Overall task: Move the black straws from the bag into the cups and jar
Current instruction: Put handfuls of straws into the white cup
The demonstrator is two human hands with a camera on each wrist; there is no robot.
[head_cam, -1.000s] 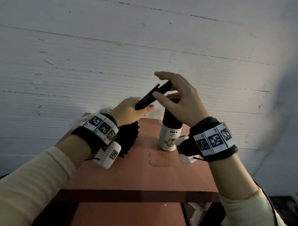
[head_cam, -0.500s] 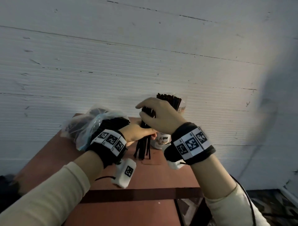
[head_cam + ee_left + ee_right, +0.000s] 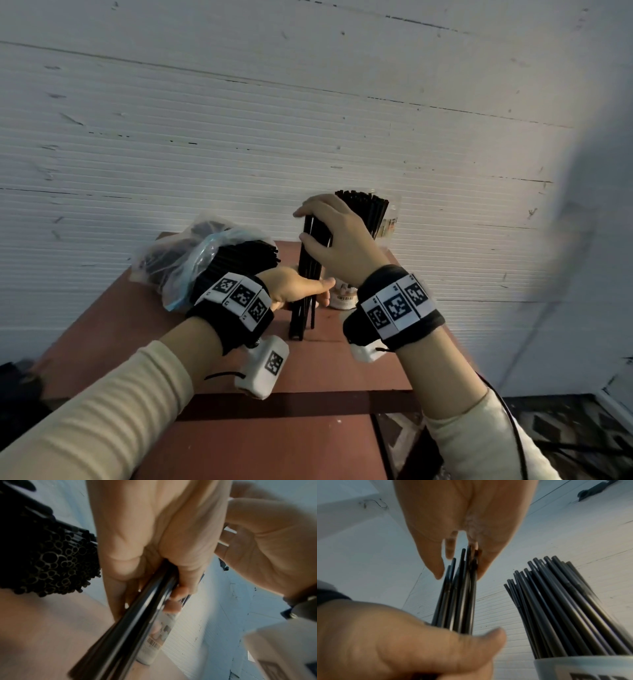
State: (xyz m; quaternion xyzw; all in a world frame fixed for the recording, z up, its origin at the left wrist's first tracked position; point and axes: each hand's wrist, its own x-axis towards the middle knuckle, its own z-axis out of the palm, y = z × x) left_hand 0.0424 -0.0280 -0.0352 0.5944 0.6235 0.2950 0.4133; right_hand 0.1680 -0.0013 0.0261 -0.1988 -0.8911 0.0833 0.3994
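A small bundle of black straws stands upright with its lower ends on the red table. My left hand grips it low down, fingers curled round it. My right hand pinches the bundle's top between thumb and fingers. Behind my right hand stands a white labelled cup packed with black straws, also close on the right in the right wrist view. The clear plastic bag lies at the left with many straws sticking out of its mouth.
A white ribbed wall rises right behind the table. Something clear with a label shows behind the cup's straws; what it is I cannot tell. The table's right edge drops to a patterned floor.
A second ago both hands held the bundle tilted in the air above the cup. It now stands upright on the table, with my right hand at its top.
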